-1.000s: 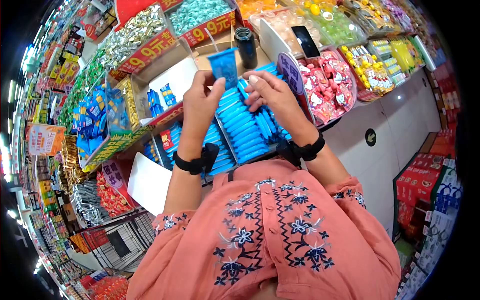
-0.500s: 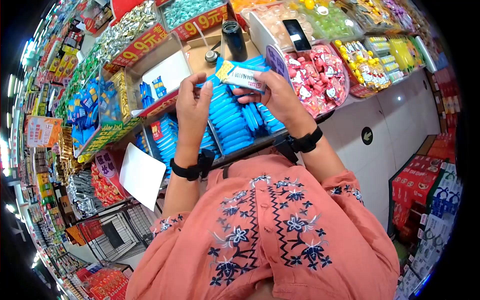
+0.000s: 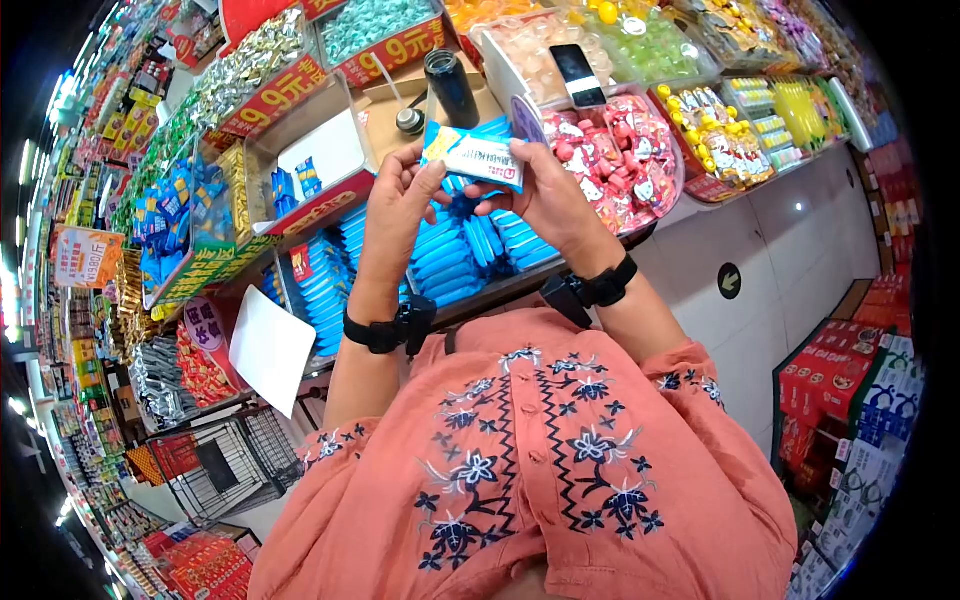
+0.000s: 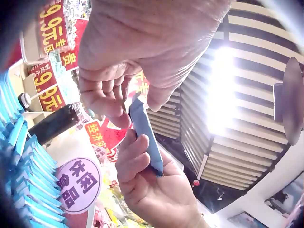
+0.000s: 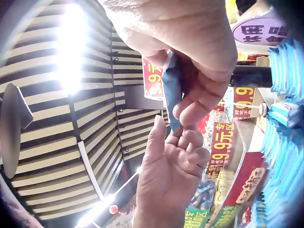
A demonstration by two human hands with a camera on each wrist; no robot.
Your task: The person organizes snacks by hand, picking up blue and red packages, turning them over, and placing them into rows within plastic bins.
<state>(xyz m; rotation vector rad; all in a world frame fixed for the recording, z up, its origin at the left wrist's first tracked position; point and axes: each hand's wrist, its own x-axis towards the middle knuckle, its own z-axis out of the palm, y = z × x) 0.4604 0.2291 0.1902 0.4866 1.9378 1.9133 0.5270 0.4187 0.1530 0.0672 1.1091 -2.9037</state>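
A blue-and-white snack packet (image 3: 475, 158) with printed lettering is held level between both hands, above rows of similar blue packets (image 3: 440, 260). My right hand (image 3: 555, 200) grips its right end, thumb on top and fingers beneath. At the other end, my left hand (image 3: 395, 205) pinches the packet's edge between thumb and fingertips. From the left wrist, the packet (image 4: 146, 137) appears edge-on, spanning the gap between the two hands. The right wrist view shows the packet's blue side (image 5: 172, 92), partly covered by the right fingers.
Behind the packets stand a black bottle (image 3: 452, 90) and its lid (image 3: 410, 121). A phone (image 3: 577, 77) lies on the candy bins at right, near pink candies (image 3: 625, 150). A white panel (image 3: 272, 350) juts out at lower left, above a shopping cart (image 3: 215, 465).
The packet has gone from upright in the left hand to lying level in the right hand. The left hand, apart from it half a second ago, now pinches its left end.
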